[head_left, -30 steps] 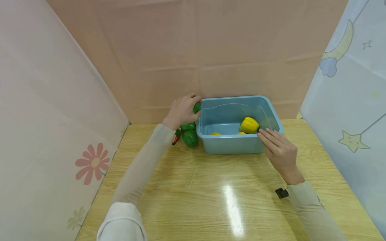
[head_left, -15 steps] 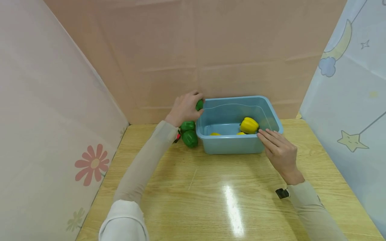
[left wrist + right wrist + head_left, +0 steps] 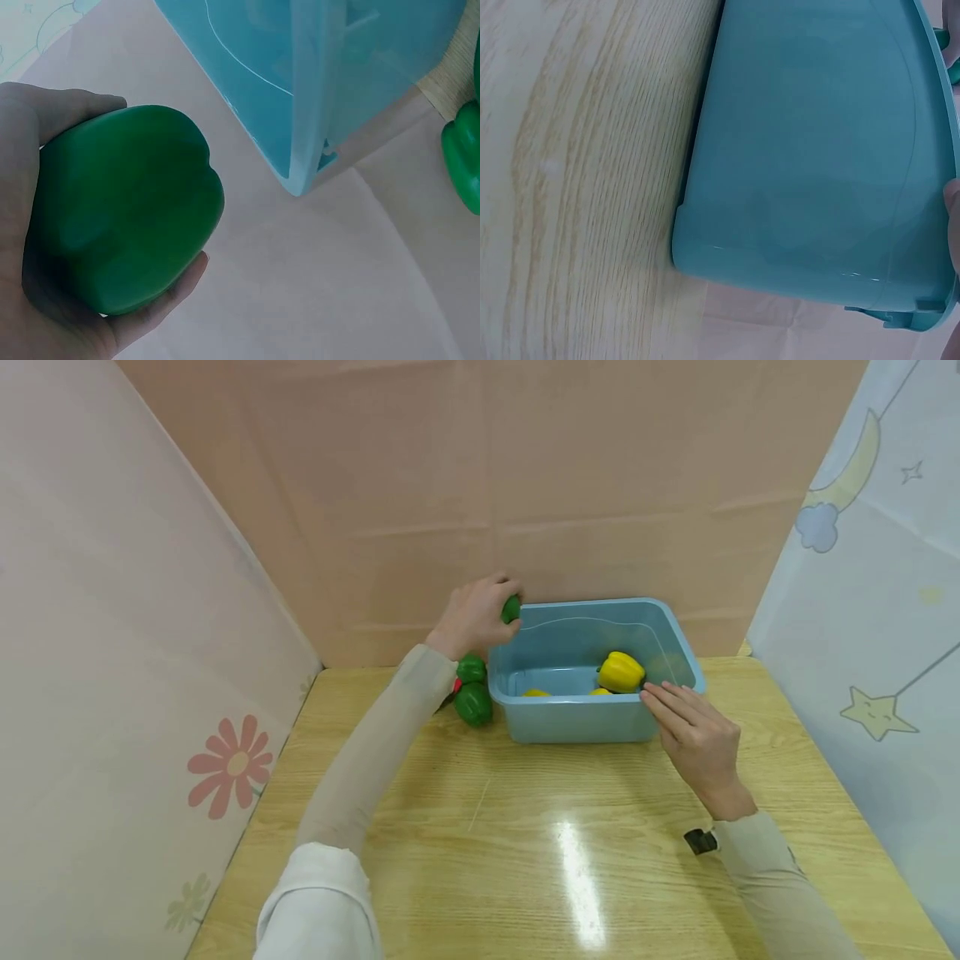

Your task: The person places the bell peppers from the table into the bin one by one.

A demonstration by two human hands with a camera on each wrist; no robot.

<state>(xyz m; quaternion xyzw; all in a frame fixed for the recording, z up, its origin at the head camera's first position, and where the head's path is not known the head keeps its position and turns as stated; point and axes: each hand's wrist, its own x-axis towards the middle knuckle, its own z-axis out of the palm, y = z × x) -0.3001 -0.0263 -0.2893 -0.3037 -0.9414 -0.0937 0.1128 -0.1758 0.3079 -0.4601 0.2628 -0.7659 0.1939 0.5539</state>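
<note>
My left hand [image 3: 477, 617] grips a green bell pepper [image 3: 127, 210], its fingers and thumb curled round the sides. It holds the pepper at the far left corner of a blue plastic tub [image 3: 577, 720], about rim height. At the tub's near right rim rests my right hand [image 3: 697, 739], fingers fairly straight and close together; the right wrist view catches only fingertips at its edge. Inside the tub lies a yellow bell pepper [image 3: 621, 672], and the tops of two more yellow pieces show above the front wall.
Left of the tub, green bell peppers [image 3: 473, 704] lie against its side. A small red piece [image 3: 457, 685] is mostly hidden behind the left sleeve. A brown cloth backdrop [image 3: 420, 510] stands behind the wooden table [image 3: 517, 843], with printed side panels.
My left hand has lifted and moved right with the green bell pepper, from beside the tub to its far left corner. My right hand has stayed still on the rim.
</note>
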